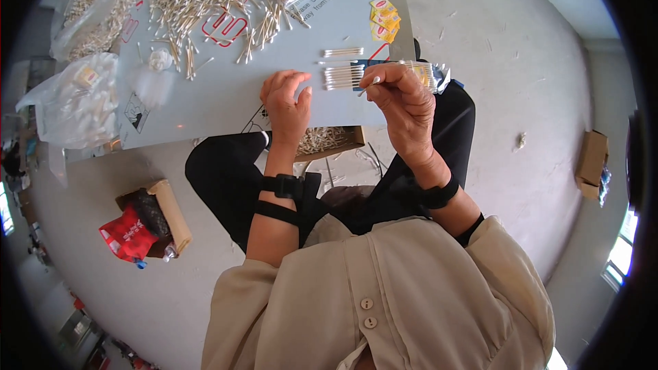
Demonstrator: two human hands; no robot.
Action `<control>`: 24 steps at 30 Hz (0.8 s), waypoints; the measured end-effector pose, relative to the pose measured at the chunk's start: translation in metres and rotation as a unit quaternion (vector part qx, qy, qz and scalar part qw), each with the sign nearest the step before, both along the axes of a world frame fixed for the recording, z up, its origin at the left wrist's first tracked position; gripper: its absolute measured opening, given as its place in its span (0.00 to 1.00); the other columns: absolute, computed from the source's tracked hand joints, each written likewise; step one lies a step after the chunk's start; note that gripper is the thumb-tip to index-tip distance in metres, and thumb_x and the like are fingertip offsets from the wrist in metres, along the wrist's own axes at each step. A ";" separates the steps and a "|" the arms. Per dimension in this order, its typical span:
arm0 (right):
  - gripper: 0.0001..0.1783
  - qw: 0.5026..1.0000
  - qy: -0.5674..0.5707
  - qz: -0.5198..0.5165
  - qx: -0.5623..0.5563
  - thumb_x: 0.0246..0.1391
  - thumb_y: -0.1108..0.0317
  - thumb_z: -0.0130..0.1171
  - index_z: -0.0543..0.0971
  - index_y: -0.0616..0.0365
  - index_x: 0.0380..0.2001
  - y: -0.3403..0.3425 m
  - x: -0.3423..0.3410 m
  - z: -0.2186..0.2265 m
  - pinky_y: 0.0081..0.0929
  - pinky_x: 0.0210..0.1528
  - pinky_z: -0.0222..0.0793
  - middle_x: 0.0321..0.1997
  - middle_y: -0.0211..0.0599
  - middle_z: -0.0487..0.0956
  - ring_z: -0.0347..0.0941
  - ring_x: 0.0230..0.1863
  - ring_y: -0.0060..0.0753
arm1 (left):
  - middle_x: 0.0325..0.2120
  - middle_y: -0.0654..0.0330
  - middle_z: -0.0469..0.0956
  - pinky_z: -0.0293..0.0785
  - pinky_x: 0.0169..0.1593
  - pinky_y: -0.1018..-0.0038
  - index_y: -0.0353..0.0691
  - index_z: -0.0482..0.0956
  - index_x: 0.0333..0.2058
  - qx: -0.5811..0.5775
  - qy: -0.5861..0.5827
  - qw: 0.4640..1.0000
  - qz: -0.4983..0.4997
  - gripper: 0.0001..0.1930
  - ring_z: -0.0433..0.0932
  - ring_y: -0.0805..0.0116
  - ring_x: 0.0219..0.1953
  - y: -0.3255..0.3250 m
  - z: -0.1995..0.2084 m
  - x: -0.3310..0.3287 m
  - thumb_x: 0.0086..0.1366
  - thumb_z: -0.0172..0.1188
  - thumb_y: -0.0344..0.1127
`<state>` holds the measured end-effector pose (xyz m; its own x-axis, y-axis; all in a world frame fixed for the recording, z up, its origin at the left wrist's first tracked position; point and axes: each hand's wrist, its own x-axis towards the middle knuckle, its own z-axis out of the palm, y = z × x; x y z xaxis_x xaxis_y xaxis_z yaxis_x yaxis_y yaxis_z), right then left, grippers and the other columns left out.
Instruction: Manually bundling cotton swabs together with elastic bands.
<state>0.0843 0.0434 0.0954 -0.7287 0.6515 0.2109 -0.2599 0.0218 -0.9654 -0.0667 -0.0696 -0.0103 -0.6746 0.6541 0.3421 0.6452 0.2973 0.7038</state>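
Between thumb and fingertips, my right hand (406, 111) pinches a cotton swab (376, 80), its white tip showing. Just left of that hand, a row of cotton swabs (340, 76) lies side by side on the table, with a smaller group (343, 51) beyond it. My left hand (286, 104) hovers over or rests on the near part of the table, fingers loosely bent, thumb apart, nothing seen in it. A clear packet of swabs (426, 74) with a yellow label lies beyond my right hand, partly hidden by it.
A big heap of loose swabs (199, 0) covers the table's far side. Yellow cards (384, 19) lie along the right edge. Plastic bags (79, 99) sit at the left. An open box of swabs (325, 140) is below the table edge, and a cardboard box (171, 216) stands on the floor.
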 end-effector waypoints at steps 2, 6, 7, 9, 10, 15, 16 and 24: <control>0.08 1.000 0.016 0.022 -0.005 0.57 0.84 0.52 0.74 0.61 0.37 -0.003 0.005 -0.002 0.17 0.48 0.66 0.39 0.30 0.75 0.69 0.43 0.17 | 0.35 0.64 0.77 0.62 0.52 0.67 0.44 0.81 0.33 0.012 -0.012 1.000 -0.014 0.13 0.72 0.61 0.44 0.000 0.000 -0.002 0.44 0.64 0.25; 0.05 0.999 -0.002 0.028 -0.041 0.56 0.82 0.55 0.74 0.62 0.35 -0.009 0.012 -0.002 0.20 0.45 0.68 0.37 0.33 0.76 0.70 0.42 0.22 | 0.35 0.63 0.78 0.65 0.51 0.67 0.43 0.81 0.32 0.016 -0.021 0.999 -0.026 0.13 0.73 0.60 0.43 0.000 0.002 -0.006 0.45 0.64 0.24; 0.05 0.998 0.002 0.028 -0.051 0.56 0.81 0.55 0.74 0.62 0.35 -0.010 0.012 -0.004 0.20 0.45 0.69 0.37 0.33 0.76 0.70 0.42 0.23 | 0.34 0.62 0.78 0.66 0.50 0.67 0.42 0.81 0.32 0.024 -0.030 0.999 -0.031 0.12 0.73 0.60 0.43 0.000 0.001 -0.008 0.45 0.63 0.24; 0.05 0.998 0.006 0.027 -0.064 0.56 0.81 0.56 0.74 0.62 0.35 -0.011 0.013 -0.007 0.21 0.45 0.69 0.37 0.33 0.77 0.71 0.42 0.23 | 0.34 0.62 0.79 0.67 0.50 0.67 0.41 0.81 0.31 0.029 -0.039 0.998 -0.037 0.12 0.73 0.60 0.43 -0.001 0.001 -0.009 0.45 0.63 0.24; 0.05 0.996 0.002 0.038 -0.076 0.57 0.82 0.54 0.75 0.62 0.35 -0.011 0.013 -0.008 0.20 0.46 0.69 0.37 0.32 0.77 0.71 0.42 0.21 | 0.34 0.61 0.79 0.68 0.50 0.67 0.41 0.81 0.31 0.032 -0.046 0.998 -0.036 0.11 0.74 0.60 0.43 -0.002 0.002 -0.009 0.45 0.62 0.23; 0.04 0.994 -0.050 0.085 -0.052 0.56 0.82 0.54 0.76 0.63 0.34 -0.012 0.012 -0.011 0.20 0.43 0.68 0.35 0.32 0.77 0.71 0.38 0.20 | 0.34 0.59 0.79 0.69 0.50 0.67 0.39 0.81 0.32 0.043 -0.080 0.995 -0.031 0.11 0.75 0.59 0.43 -0.006 0.002 -0.010 0.46 0.61 0.22; 0.04 0.987 -0.109 0.120 0.005 0.54 0.82 0.55 0.75 0.64 0.33 -0.011 0.013 -0.015 0.21 0.41 0.68 0.33 0.33 0.76 0.72 0.36 0.21 | 0.34 0.58 0.79 0.69 0.51 0.67 0.39 0.81 0.32 0.052 -0.093 0.994 -0.022 0.11 0.75 0.59 0.43 -0.006 0.002 -0.010 0.47 0.60 0.22; 0.04 0.962 -0.216 0.145 0.081 0.49 0.80 0.59 0.75 0.65 0.30 -0.017 0.005 -0.039 0.24 0.31 0.67 0.27 0.39 0.74 0.71 0.28 0.32 | 0.32 0.60 0.77 0.71 0.38 0.74 0.37 0.78 0.34 0.058 -0.162 0.979 0.105 0.07 0.75 0.69 0.31 -0.017 0.009 -0.041 0.57 0.57 0.23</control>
<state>0.0892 0.0267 0.0567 -0.9177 0.3908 -0.0710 0.1471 0.1683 -0.9747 -0.1072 -0.0862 -0.0008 -0.8757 0.4582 0.1524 0.3161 0.3052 0.8983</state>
